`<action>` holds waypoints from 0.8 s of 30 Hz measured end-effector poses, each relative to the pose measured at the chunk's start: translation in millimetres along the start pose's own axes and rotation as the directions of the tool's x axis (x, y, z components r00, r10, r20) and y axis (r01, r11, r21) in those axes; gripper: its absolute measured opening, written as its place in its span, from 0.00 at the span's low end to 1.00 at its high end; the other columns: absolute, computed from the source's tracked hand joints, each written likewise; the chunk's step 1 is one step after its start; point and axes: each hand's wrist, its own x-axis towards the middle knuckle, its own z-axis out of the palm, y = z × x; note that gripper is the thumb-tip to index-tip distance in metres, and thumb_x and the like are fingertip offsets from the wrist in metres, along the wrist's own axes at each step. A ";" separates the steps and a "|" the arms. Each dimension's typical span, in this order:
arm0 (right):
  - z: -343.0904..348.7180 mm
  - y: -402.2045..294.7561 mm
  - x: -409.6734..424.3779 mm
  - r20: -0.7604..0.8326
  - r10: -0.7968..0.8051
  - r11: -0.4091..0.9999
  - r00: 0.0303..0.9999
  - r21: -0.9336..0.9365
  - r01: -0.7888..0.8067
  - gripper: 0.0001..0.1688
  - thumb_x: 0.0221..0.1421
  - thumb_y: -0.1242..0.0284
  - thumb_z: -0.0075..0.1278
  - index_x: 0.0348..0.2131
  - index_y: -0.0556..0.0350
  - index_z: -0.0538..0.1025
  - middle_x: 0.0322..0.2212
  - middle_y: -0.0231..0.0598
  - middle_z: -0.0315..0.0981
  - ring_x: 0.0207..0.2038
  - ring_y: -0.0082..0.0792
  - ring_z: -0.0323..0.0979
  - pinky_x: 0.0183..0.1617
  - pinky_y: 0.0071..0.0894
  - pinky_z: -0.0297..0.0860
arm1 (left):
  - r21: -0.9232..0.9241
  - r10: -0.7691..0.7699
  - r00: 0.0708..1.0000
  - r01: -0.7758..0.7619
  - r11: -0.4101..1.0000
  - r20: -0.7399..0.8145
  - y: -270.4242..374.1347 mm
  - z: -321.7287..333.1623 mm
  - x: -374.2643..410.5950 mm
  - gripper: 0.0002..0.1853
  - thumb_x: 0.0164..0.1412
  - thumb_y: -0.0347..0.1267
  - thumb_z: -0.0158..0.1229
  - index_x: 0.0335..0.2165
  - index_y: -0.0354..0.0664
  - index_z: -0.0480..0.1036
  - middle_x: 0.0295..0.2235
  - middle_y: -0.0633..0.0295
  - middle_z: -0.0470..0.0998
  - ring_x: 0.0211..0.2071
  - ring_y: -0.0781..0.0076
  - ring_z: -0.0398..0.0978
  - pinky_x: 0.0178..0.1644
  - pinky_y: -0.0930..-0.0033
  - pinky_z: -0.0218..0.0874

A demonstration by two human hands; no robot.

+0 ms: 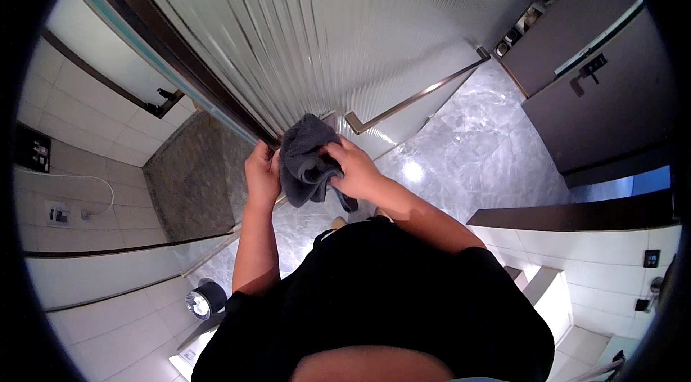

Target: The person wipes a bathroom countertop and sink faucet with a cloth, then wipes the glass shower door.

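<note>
A bunched dark grey cloth [307, 152] is gripped by my right hand [353, 168], its fingers pressed into the folds. My left hand [263, 174] is at the cloth's left side, by the lower end of a dark door frame [183, 58]; whether it pinches the cloth or the frame I cannot tell. Beyond the cloth stands a ribbed glass door [334, 31]. Its metal bar handle [421, 97] lies to the right of my right hand.
To the left is a tiled shower area with a dark floor [189, 182] and a hose. A grey marbled floor [469, 139] spreads to the right, up to a dark door [615, 96] with a handle. A round black-rimmed bin or lamp [205, 298] is at the lower left.
</note>
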 end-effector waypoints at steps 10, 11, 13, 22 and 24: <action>4.4 29.9 -24.9 0.086 0.259 0.964 0.962 0.030 -0.262 0.28 0.37 0.79 0.54 0.43 0.53 0.69 0.40 0.48 0.66 0.46 0.52 0.67 0.49 0.39 0.65 | 0.029 -0.002 1.000 0.001 1.000 0.024 4.4 -2.7 1.6 0.11 0.55 0.29 0.60 0.38 0.38 0.73 0.32 0.51 0.78 0.34 0.58 0.78 0.38 0.67 0.66; -1.0 20.1 -21.1 0.075 0.231 0.970 0.970 0.064 -0.236 0.29 0.36 0.80 0.54 0.44 0.54 0.68 0.40 0.48 0.66 0.46 0.52 0.67 0.50 0.39 0.65 | 0.019 0.001 1.000 -0.001 1.000 0.020 2.8 -2.8 0.9 0.11 0.55 0.29 0.60 0.38 0.39 0.73 0.31 0.51 0.78 0.33 0.57 0.78 0.37 0.67 0.66; -5.5 11.1 -11.5 0.010 0.175 0.979 0.985 0.104 -0.175 0.29 0.36 0.80 0.54 0.44 0.54 0.68 0.39 0.49 0.66 0.46 0.52 0.67 0.51 0.38 0.64 | 0.001 0.019 1.000 -0.019 1.000 0.016 1.7 -3.0 1.7 0.11 0.55 0.30 0.60 0.38 0.39 0.73 0.30 0.51 0.78 0.33 0.54 0.77 0.36 0.66 0.66; 20.3 46.3 -36.5 0.083 0.254 0.964 0.964 0.060 -0.259 0.30 0.37 0.79 0.54 0.45 0.53 0.68 0.42 0.51 0.66 0.47 0.54 0.67 0.50 0.39 0.66 | 0.005 -0.035 0.998 0.035 0.999 0.048 16.5 -5.0 3.5 0.11 0.56 0.30 0.60 0.39 0.39 0.74 0.31 0.52 0.79 0.33 0.58 0.78 0.36 0.67 0.66; 6.2 13.7 -29.2 0.044 0.179 0.977 0.983 0.106 -0.182 0.30 0.37 0.79 0.54 0.46 0.54 0.68 0.42 0.52 0.65 0.47 0.54 0.67 0.50 0.40 0.65 | 0.004 -0.004 1.000 0.004 1.000 0.024 5.2 -5.7 2.3 0.11 0.56 0.30 0.59 0.39 0.39 0.74 0.30 0.52 0.79 0.32 0.57 0.78 0.36 0.67 0.66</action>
